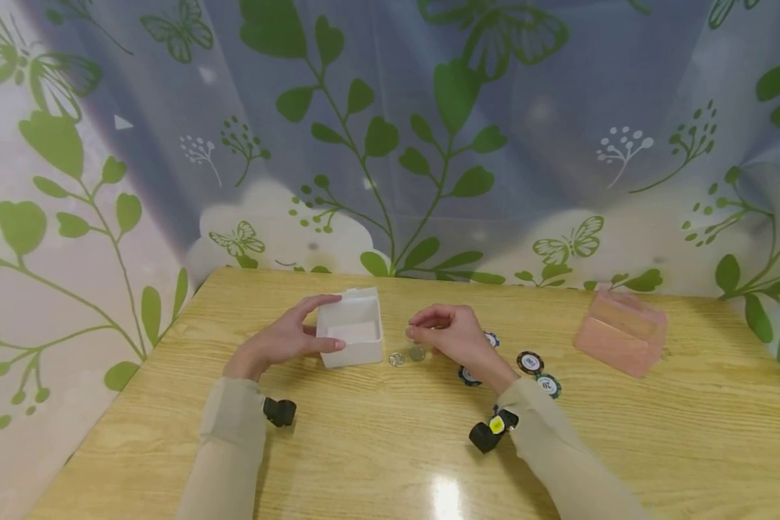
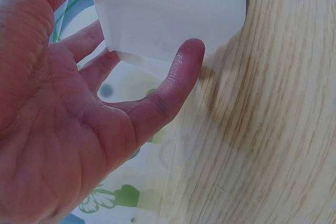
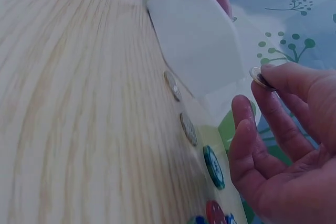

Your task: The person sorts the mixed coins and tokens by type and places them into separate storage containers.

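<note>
A white open-topped box (image 1: 364, 352) stands on the table, its lid folded up at the back. My left hand (image 1: 284, 339) grips it from the left, thumb over the near rim and fingers at the far side. Between thumb and index finger, my right hand (image 3: 294, 135) pinches a coin (image 3: 261, 78), held above the table to the right of the box. Two more coins lie flat beside the box: a silvery one (image 1: 396, 360) and, under the right fingertips in the head view, another coin (image 1: 417, 352).
Several poker chips lie around the right forearm, among them a black chip (image 1: 530, 362) and a green-edged chip (image 1: 549, 386); the hand partly covers others. A pink translucent pouch (image 1: 614, 343) lies farther right. Behind the wooden table (image 1: 364, 448) hangs a leaf-patterned curtain (image 1: 390, 180).
</note>
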A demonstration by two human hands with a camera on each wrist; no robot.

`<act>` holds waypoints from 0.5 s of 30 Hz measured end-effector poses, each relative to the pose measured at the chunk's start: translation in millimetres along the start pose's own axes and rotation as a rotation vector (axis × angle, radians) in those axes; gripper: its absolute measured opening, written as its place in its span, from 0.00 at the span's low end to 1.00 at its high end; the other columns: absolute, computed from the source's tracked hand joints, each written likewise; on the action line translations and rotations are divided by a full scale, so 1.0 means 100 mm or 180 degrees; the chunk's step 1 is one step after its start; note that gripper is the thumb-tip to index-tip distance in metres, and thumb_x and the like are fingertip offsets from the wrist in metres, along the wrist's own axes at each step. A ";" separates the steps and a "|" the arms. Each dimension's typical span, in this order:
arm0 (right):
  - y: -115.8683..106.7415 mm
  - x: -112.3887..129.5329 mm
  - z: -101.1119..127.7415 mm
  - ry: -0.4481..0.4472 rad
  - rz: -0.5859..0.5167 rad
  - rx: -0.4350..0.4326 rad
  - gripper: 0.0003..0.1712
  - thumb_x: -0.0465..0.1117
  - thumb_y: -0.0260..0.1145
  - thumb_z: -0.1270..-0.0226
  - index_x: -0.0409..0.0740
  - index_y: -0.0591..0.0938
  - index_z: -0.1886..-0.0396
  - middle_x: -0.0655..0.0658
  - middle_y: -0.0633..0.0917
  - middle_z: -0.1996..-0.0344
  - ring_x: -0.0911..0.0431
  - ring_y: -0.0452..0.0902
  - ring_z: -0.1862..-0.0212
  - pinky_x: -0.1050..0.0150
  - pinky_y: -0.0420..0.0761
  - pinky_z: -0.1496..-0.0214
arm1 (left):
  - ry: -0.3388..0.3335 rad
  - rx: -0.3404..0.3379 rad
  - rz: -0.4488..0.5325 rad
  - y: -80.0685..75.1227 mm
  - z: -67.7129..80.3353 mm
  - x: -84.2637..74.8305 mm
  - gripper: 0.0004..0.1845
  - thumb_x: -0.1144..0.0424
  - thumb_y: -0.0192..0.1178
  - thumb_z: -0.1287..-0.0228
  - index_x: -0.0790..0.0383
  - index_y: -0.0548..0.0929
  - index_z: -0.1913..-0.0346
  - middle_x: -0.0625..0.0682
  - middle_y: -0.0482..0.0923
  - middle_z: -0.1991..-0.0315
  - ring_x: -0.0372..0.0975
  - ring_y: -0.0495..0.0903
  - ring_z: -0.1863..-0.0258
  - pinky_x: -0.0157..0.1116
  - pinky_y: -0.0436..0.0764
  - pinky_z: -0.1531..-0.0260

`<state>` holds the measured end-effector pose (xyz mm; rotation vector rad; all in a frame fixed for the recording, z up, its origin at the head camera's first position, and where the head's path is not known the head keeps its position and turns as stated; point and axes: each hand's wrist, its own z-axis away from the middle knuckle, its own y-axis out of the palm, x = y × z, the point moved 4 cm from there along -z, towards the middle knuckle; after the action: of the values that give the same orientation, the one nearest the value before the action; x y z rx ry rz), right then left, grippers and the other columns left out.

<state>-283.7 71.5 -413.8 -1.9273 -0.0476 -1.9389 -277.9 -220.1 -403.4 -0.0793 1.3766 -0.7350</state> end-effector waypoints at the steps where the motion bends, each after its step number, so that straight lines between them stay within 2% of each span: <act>1: 0.01 0.01 -0.01 -0.0008 -0.0026 -0.0014 0.13 0.45 0.74 0.34 0.44 0.88 0.54 0.51 0.90 0.64 0.55 0.85 0.62 0.61 0.82 0.65 | -0.0003 0.0001 -0.0003 0.00 0.00 0.00 0.47 0.52 0.72 0.36 0.44 0.57 0.19 0.60 0.58 0.25 0.58 0.77 0.36 0.43 0.82 0.53; 4: 0.05 0.03 -0.03 0.0022 -0.0142 -0.0047 0.13 0.44 0.75 0.34 0.44 0.88 0.54 0.51 0.90 0.63 0.55 0.87 0.59 0.61 0.83 0.64 | -0.0009 0.0003 0.0002 0.00 0.00 0.00 0.47 0.52 0.72 0.36 0.44 0.57 0.19 0.61 0.59 0.26 0.57 0.77 0.36 0.43 0.82 0.53; 9: 0.12 0.04 -0.08 0.0102 -0.0315 -0.0118 0.13 0.42 0.76 0.36 0.41 0.88 0.54 0.51 0.90 0.64 0.61 0.86 0.63 0.65 0.82 0.66 | 0.0007 0.0000 0.0001 0.01 0.00 0.00 0.47 0.52 0.72 0.36 0.44 0.57 0.19 0.60 0.59 0.26 0.57 0.78 0.37 0.43 0.82 0.53; 15: 0.17 0.07 -0.10 0.0125 -0.0438 -0.0142 0.13 0.40 0.75 0.36 0.40 0.87 0.54 0.51 0.90 0.64 0.55 0.87 0.60 0.64 0.81 0.63 | 0.0011 -0.0006 0.0007 0.01 0.00 0.00 0.47 0.53 0.72 0.36 0.45 0.57 0.20 0.60 0.59 0.26 0.58 0.78 0.37 0.43 0.82 0.54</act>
<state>-287.6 50.7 -412.0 -1.9604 -0.1300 -2.0823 -277.6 -219.5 -403.9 -0.0779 1.3804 -0.7323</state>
